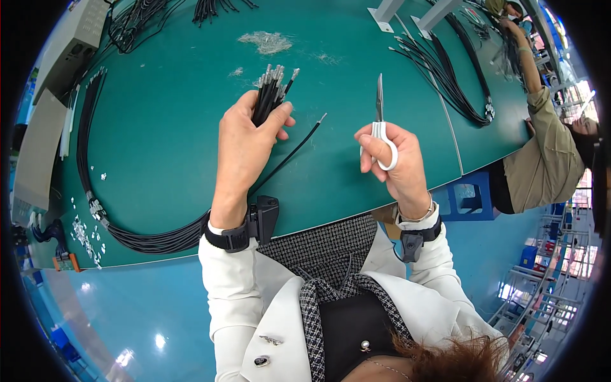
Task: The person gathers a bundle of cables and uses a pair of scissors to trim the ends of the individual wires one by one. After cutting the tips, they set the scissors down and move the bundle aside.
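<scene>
My left hand (245, 143) is closed round a bundle of black cables (266, 105), their silvery stripped ends pointing up and away from me. One black cable (296, 149) lies apart from the bundle, slanting across the table to the right of that hand. In my right hand (398, 156) is a pair of scissors (380, 121) with white handles; the blades point away from me and look closed. A gap of bare table separates the scissors from the cables. The rest of the bundle (156, 240) seems to curve left along the table's near edge.
Clear wispy scraps (266, 42) lie on the green table (344, 184) beyond my hands. Small white bits (86, 239) are scattered at left. More black cables (439, 83) lie at right, near metal posts (382, 16). A grey box (70, 51) stands far left. Another person (541, 146) works at right.
</scene>
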A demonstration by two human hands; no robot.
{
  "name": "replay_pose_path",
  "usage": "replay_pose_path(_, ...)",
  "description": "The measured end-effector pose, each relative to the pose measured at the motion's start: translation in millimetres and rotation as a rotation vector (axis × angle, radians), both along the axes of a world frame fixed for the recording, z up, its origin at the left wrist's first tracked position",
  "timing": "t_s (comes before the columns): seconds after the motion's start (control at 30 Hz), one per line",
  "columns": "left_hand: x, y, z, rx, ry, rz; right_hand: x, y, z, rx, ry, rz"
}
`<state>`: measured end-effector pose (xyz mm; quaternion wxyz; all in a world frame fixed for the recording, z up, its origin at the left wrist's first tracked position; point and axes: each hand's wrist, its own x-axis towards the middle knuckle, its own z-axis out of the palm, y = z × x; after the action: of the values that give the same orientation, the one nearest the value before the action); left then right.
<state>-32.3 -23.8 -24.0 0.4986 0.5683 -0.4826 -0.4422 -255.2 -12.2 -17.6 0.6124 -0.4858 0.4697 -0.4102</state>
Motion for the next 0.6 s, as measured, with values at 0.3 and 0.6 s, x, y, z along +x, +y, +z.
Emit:
replay_pose_path(0.3,4.6,3.1,5.8,0.065,0.114,-0.134,44.0,-3.8,-21.4,0.073,-0.088,-0.020)
replay_pose_path(0.6,11.1,5.4,11.0,0.109,0.327,-0.179,75.0,3.0,-23.9,-0.040,-0.246,0.003)
